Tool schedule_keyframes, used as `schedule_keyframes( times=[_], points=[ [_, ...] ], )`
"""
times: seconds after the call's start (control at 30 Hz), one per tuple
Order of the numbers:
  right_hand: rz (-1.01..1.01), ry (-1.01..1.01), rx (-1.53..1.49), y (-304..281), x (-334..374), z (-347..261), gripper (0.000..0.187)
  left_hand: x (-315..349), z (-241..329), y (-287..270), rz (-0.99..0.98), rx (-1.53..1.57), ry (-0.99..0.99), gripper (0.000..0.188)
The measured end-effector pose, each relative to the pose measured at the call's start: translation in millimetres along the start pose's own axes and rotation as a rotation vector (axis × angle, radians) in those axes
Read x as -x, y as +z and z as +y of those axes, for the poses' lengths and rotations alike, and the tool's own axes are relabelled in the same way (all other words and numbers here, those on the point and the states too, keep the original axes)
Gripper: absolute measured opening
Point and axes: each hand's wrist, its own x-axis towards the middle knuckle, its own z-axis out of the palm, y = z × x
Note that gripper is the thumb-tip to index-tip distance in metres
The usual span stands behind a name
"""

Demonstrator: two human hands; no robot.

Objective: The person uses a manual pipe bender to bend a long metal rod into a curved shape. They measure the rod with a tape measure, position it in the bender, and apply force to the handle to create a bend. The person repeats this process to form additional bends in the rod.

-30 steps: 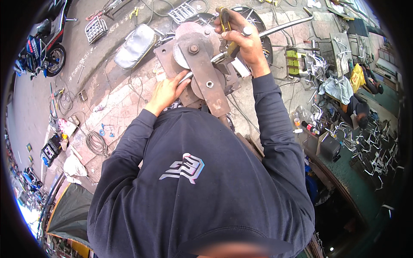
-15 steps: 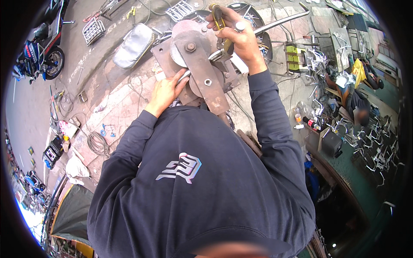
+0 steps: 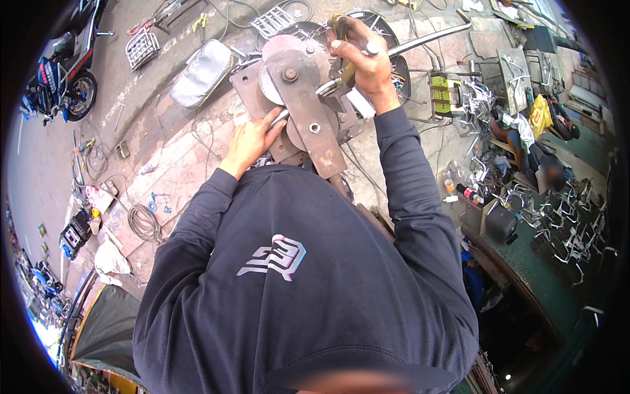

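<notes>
A rusty steel tube bender point(image 3: 326, 154) with a flat arm and round rollers stands in front of me. My left hand point(image 3: 251, 142) is closed around a silver metal tube point(image 3: 281, 117) that passes under the bender's arm. At the bender's far right, my right hand point(image 3: 367, 62) grips a plier-like tool point(image 3: 340, 27) with yellowish handles, blurred now. Its jaws are hidden by my fingers and the bender. A round metal end point(image 3: 373, 48) shows against my right fingers. A long bent silver tube point(image 3: 433, 38) extends right from behind that hand.
A grey padded seat point(image 3: 201, 73) lies left of the bender. Beyond are metal racks point(image 3: 143, 50) and a motorcycle point(image 3: 72, 85). To the right are a green-yellow machine point(image 3: 446, 92), a bottle point(image 3: 470, 193) and piles of bent tubes point(image 3: 571, 226). A coiled cable point(image 3: 144, 221) lies at left.
My right hand has shifted slightly, and the tool in it has tilted and blurred. My left hand keeps its place on the tube. The bender's arm looks nearly unmoved.
</notes>
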Motion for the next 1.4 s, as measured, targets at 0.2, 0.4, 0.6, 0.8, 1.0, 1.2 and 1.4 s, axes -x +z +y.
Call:
schedule_keyframes(
  times=[0.2,0.4,0.6,0.8,1.0,1.2,1.4],
  points=[
    [0.011,0.073,-0.036,1,4,-6,0.043,0,-6,3,0.018,0.052,0.024,0.042],
    [-0.044,0.155,-0.221,-2,7,-17,0.061,0,-10,4,0.012,0.063,0.052,0.043],
    [-0.018,0.168,-0.197,-2,8,-19,0.068,-2,-10,3,0.016,0.061,0.059,0.042],
    [-0.030,0.142,-0.189,-2,8,-18,0.065,1,-8,-1,-0.024,0.117,0.005,0.039],
    [-0.148,0.111,-0.279,-7,5,-20,0.074,-3,-9,1,0.004,0.141,0.044,0.040],
    [-0.234,0.148,-0.231,-6,1,-23,0.091,-1,-10,3,0.028,0.111,0.073,0.041],
    [-0.192,0.159,-0.263,-6,3,-29,0.093,-1,-10,4,0.029,0.049,0.081,0.042]
  ],
)
